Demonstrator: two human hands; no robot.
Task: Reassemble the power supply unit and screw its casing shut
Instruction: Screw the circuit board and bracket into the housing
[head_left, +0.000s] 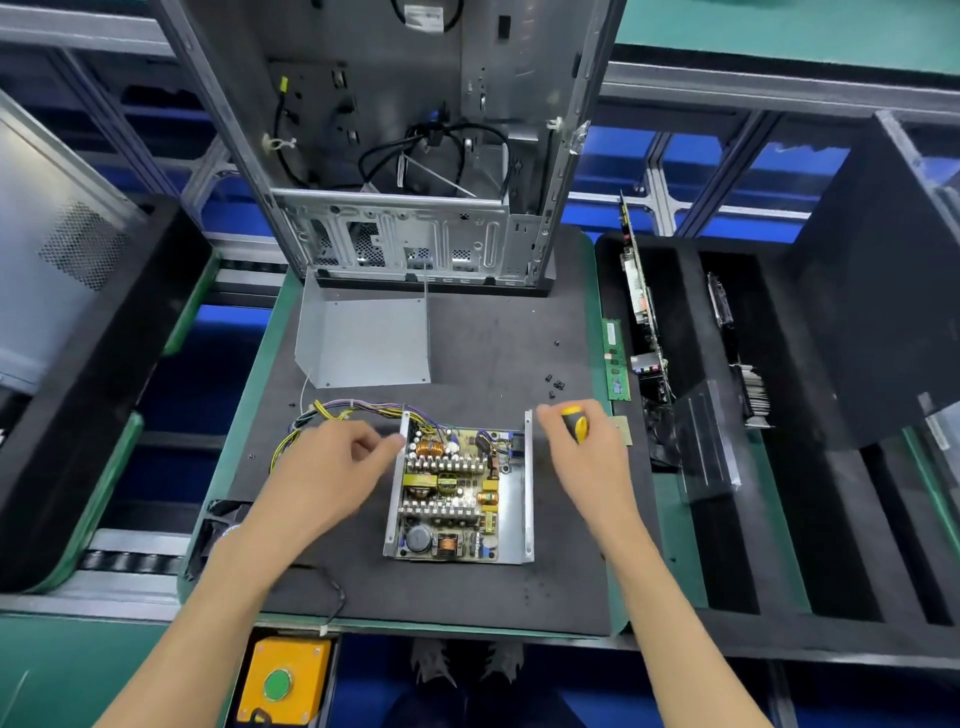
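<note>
The open power supply base (517, 499) lies on the dark mat, its circuit board (449, 491) with coils and capacitors exposed. A bundle of yellow and purple wires (337, 410) runs from its far left corner. The bent grey metal cover (363, 343) lies apart, farther back on the mat. Several small black screws (555, 384) sit loose to the right of the cover. My left hand (332, 467) rests beside the base's left wall, fingertips at its far corner, holding nothing. My right hand (582, 447) is closed around a yellow-and-black screwdriver handle (576, 422), just right of the base.
An empty computer case (405, 156) stands upright at the back of the mat. A green memory stick (615, 358) lies on the mat's right edge. Black foam trays (727, 415) at right hold circuit cards. A yellow box with a green button (283, 680) sits below the front edge.
</note>
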